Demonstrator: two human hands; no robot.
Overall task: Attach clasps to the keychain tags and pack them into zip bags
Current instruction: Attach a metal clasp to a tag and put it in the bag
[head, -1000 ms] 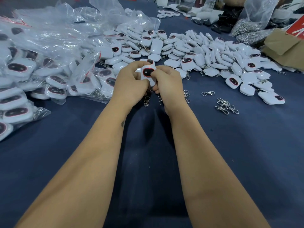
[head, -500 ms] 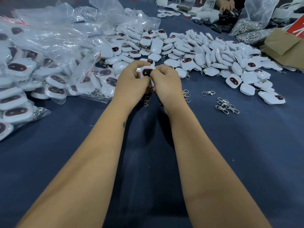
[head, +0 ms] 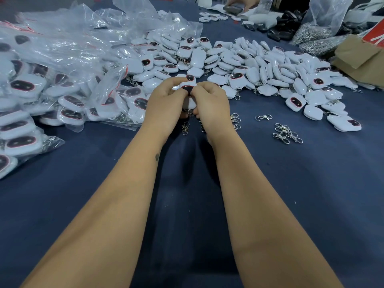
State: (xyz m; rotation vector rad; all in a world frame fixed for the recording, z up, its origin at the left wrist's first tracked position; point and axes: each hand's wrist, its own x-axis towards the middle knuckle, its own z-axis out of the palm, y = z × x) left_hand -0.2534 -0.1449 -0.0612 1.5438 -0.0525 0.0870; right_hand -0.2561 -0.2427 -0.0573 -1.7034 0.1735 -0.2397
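At the far left, a heap of zip bags (head: 62,65) lies on the dark blue surface (head: 311,194), each clear bag stuffed with white tags that show dark oval windows. Some bags spill toward the middle, where their edges reach close to the person's left wrist.

In the middle, the left hand (head: 166,104) and the right hand (head: 209,102) meet above the surface, knuckles almost touching. Between them sits one white tag (head: 188,91) with a dark, red-rimmed window facing up. The fingers of both hands are curled around it: the left thumb and forefinger pinch its upper left edge, the right thumb and forefinger its upper right edge. A metal clasp (head: 185,126) hangs or lies just below the hands; whether it is already joined to the tag I cannot tell.

Behind the hands and running to the right spreads a big loose pile of tags (head: 259,65), some face up, most face down. Nearer, to the right of the right wrist, a few loose clasps (head: 287,134) lie scattered on the surface, one single clasp (head: 263,117) apart from the small cluster. At the far right corner sits a cardboard box (head: 361,59).
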